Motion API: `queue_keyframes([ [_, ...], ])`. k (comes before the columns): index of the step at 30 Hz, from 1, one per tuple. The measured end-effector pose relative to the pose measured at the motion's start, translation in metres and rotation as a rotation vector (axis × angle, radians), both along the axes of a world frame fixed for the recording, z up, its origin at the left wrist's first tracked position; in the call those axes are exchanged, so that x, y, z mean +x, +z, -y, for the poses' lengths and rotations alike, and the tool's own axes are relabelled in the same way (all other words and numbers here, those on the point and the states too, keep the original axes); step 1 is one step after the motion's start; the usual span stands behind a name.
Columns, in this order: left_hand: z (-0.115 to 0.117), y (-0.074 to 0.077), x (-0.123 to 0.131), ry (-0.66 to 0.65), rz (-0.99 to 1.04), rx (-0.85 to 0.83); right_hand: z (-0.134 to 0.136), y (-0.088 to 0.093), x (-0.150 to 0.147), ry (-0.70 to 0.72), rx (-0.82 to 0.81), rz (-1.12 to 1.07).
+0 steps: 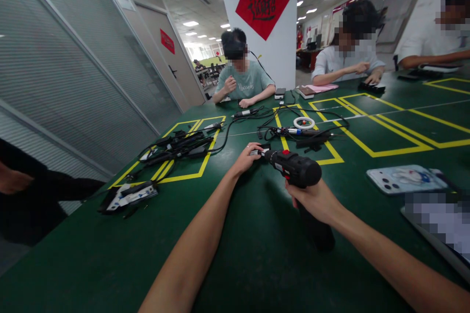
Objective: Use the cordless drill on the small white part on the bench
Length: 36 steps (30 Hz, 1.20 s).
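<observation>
A black cordless drill [299,168] with red accents is gripped by its handle in my right hand [312,198]. Its chuck points left, and the tip meets a small dark part [265,147] on the green table [257,254]. My left hand [249,156] has its fingers closed on that part, beside the tip of the drill. Details of the part are too small to make out.
Black cables and tools [179,146] lie at the left, near a black-and-white item [128,196]. Beyond the drill are a white ring [304,123] and more cables. A phone [407,179] lies at the right. Several people are around the table.
</observation>
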<state>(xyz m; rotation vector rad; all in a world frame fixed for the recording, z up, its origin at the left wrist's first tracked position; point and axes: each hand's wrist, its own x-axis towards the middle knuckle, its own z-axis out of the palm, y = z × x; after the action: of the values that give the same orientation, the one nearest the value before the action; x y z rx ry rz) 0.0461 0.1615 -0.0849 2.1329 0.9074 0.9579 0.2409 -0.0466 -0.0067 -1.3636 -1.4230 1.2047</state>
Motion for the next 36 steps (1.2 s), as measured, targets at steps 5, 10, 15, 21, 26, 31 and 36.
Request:
queue_keyframes([
  [5,0.0025,0.0007,-0.0002,-0.005,-0.002,0.020,-0.0002,0.0007,0.0000,0.013,0.011,-0.009],
  [10,0.0017,0.0001,-0.0006,-0.016,-0.002,0.034,-0.0007,-0.0028,0.0002,0.007,0.012,0.009],
  [15,0.0012,0.0003,-0.0006,-0.013,-0.008,0.027,-0.0016,-0.0040,0.0005,0.010,0.006,0.019],
  [21,0.0025,0.0023,-0.0003,-0.010,-0.009,0.020,-0.0015,-0.0019,0.0005,0.015,0.009,0.030],
  [26,0.0018,0.0011,-0.0007,-0.012,-0.008,0.020,-0.0009,0.0000,0.0004,0.017,-0.004,0.039],
  [31,0.0007,-0.0006,-0.0011,-0.013,-0.005,0.021,-0.0010,-0.0007,0.0010,0.022,0.007,0.023],
  [36,0.0008,0.0003,-0.0004,-0.007,-0.003,0.019,-0.0008,-0.0023,0.0010,0.017,0.006,0.009],
])
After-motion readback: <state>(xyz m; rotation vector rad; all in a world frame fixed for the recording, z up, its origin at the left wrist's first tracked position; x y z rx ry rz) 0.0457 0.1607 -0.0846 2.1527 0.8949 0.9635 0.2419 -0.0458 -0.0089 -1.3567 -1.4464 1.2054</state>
